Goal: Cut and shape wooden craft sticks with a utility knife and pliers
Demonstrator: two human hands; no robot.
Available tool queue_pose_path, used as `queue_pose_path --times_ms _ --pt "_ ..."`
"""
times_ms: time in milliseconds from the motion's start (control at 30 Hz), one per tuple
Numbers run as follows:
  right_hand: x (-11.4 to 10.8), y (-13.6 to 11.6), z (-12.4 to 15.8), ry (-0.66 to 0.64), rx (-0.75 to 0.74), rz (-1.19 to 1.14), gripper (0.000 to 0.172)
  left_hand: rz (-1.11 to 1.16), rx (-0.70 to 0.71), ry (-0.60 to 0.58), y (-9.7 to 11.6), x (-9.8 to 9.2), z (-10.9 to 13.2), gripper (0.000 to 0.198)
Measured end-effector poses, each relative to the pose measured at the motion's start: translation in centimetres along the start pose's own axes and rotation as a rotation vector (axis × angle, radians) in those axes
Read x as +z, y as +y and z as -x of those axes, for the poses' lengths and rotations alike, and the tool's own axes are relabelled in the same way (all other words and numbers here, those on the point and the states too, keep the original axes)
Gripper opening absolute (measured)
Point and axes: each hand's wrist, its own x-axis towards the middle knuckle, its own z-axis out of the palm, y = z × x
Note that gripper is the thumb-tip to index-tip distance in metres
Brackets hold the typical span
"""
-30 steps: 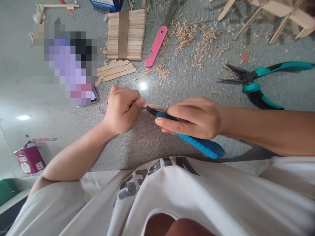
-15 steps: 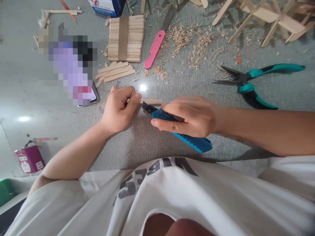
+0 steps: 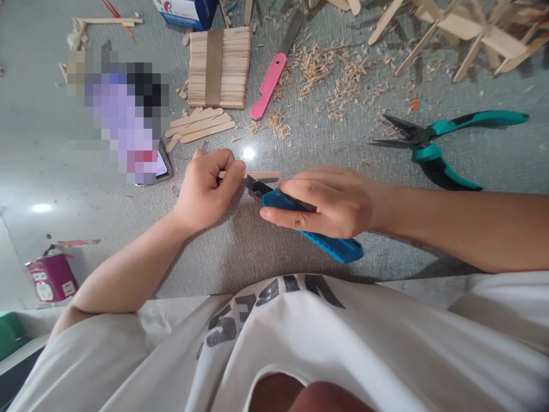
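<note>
A wooden craft stick (image 3: 265,174) lies pinched in my left hand (image 3: 212,186), its free end pointing right over the grey tabletop. My right hand (image 3: 330,203) is wrapped round a blue utility knife (image 3: 334,245). The dark blade (image 3: 254,185) sticks out to the left, at the craft stick close to my left thumb; I cannot tell whether it has cut in. Just beyond my left hand is a small pile of loose craft sticks (image 3: 201,126).
Behind lie a banded bundle of craft sticks (image 3: 234,68), a pink-handled blade (image 3: 269,86) and wood shavings (image 3: 317,66). Teal pliers (image 3: 422,137) rest to the right, below a craft-stick structure (image 3: 467,31). A phone (image 3: 163,163), partly blurred out, is at left, near a purple power adapter (image 3: 52,277).
The knife and my right hand have shifted very slightly left and up. The craft stick is tilted a little differently, and both hands keep their grip.
</note>
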Motion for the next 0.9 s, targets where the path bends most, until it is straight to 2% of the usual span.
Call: queue_pose_path --times_ms 100,233,300,400,500,600,900 --pt "0.4 -0.1 0.1 0.019 0.017 0.023 0.042 -0.001 -0.026 -0.003 0.2 -0.1 0.0 0.038" --pt "0.3 -0.1 0.3 -0.021 0.018 0.075 0.042 -0.009 -0.074 -0.022 0.3 -0.2 0.0 0.040" --pt "0.0 0.0 0.3 -0.030 -0.021 0.128 0.035 -0.009 -0.083 -0.027 0.4 -0.2 -0.1 0.041" --pt "-0.3 0.3 0.3 0.033 -0.187 0.251 0.017 -0.019 -0.081 -0.029 0.5 -0.2 -0.1 0.042" --pt "-0.6 0.5 0.2 0.113 -0.332 0.373 0.027 -0.026 -0.076 -0.020 0.5 -0.1 -0.1 0.041" --pt "-0.9 0.5 0.0 0.129 -0.384 0.431 0.034 -0.030 -0.084 0.002 0.6 0.0 -0.1 0.040" --pt "-1.2 -0.1 -0.6 0.156 -0.389 0.432 0.026 -0.047 -0.115 0.021 1.0 0.0 0.0 0.040"
